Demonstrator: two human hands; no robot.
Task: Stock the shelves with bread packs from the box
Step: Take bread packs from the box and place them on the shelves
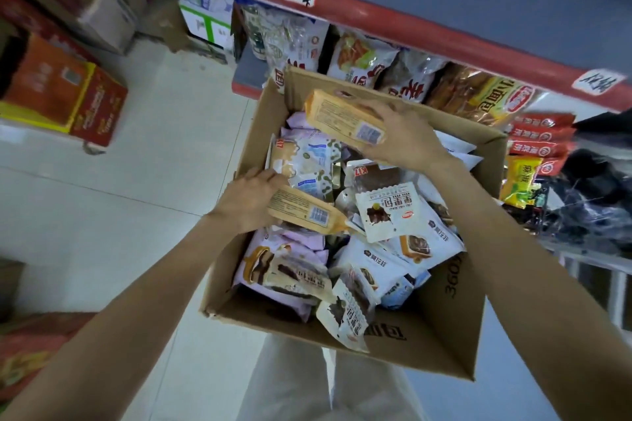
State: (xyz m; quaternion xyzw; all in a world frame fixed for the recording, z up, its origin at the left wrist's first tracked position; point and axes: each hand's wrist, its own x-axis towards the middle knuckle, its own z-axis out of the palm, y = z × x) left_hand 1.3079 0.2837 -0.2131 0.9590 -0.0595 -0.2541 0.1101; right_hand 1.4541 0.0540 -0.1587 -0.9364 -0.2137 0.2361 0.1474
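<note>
— Bread packs heaped loose in an open cardboard box on the floor, just below the red-edged shelf. Mostly white and pale lilac wrappers, some with brown cake pictures and dark print, a few blue-green ones near the left wall.

— And the two in hand?

— Both long, flat and orange-tan, backs up, with fine print and a barcode label. Upper orange pack lifted over the far end of the box, tilted, near the packets already standing on the shelf. Lower orange pack lying slanted on the heap by the left wall.

— Arms?

— Both bare, reaching forward and down from the bottom corners. Right hand farther out and higher, back of the hand up, wrist bent slightly inward. Left hand lower, at the box's left rim.

— Grip on each?

— Right grip clasped over the upper orange pack's near end, fingers wrapped across the top, thumb underneath out of sight. Left grip closed on the lower orange pack's left end, fingers curled over its upper edge; pack resting against the ones beneath.

— Around the box?

— Pale tiled floor, red and orange cartons stacked to the left, light trousers directly below.
</note>
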